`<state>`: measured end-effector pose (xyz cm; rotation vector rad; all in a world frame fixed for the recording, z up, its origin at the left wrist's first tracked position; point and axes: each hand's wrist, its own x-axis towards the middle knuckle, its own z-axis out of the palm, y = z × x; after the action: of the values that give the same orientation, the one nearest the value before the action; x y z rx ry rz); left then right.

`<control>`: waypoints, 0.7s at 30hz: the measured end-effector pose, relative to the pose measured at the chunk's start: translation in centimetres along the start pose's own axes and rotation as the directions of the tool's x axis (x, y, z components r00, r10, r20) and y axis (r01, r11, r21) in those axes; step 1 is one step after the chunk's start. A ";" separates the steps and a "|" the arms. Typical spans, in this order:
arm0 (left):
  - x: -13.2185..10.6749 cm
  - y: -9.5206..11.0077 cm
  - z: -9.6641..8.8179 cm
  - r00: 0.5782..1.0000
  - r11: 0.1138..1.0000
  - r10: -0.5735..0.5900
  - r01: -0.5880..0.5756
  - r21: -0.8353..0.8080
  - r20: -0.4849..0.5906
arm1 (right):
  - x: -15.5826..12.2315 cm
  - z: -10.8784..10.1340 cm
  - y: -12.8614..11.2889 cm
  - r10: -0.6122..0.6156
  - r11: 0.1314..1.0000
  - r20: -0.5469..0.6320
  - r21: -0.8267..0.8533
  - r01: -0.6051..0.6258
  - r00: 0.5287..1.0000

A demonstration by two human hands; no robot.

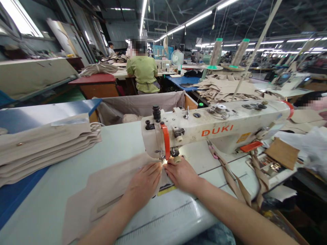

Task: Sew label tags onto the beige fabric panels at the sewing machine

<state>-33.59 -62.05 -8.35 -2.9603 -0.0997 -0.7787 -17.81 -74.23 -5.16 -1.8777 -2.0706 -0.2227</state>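
Observation:
A beige fabric piece (109,178) with a slit-like opening lies on the pale sewing table, its far edge under the needle area of a white sewing machine (189,127). My left hand (145,183) rests flat on this cloth, just left of the needle, fingers stretched out. Close to the presser foot, my right hand (181,173) has its fingers bent and drawn together at the cloth's edge. Its fingertips almost meet those of the left. A small lamp lights the spot between them, and the fingers partly hide the stitching point.
Stacked beige pieces (48,146) lie at the left. Pink-handled snips (212,149), fabric strips (235,180) and a parts tray (270,166) are at the right. A cloth-lined bin (140,103) stands behind the machine. Beyond it, a person in green (143,71) sits facing away.

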 end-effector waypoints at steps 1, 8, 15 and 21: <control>0.0 0.0 0.0 1.000 1.000 0.010 -0.010 0.003 -0.003 | 0.0 0.0 0.0 -0.001 1.000 -0.001 -0.001 0.001 1.000; 0.1 0.0 -0.4 1.000 1.000 -0.008 0.008 -0.012 0.003 | 0.0 0.1 0.0 0.004 1.000 -0.007 -0.003 -0.004 1.000; 0.3 0.3 -0.8 1.000 1.000 -0.004 0.004 0.001 0.012 | -0.2 0.2 -0.1 -0.019 1.000 -0.025 -0.009 0.019 1.000; 0.5 -0.2 -0.6 0.995 0.999 -0.049 0.049 0.003 0.082 | -0.2 0.2 0.0 -0.026 0.999 -0.039 -0.024 0.025 0.999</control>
<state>-33.45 -61.89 -7.58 -2.9997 -0.1778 -0.6614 -17.87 -74.32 -5.45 -1.8460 -2.0761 -0.2893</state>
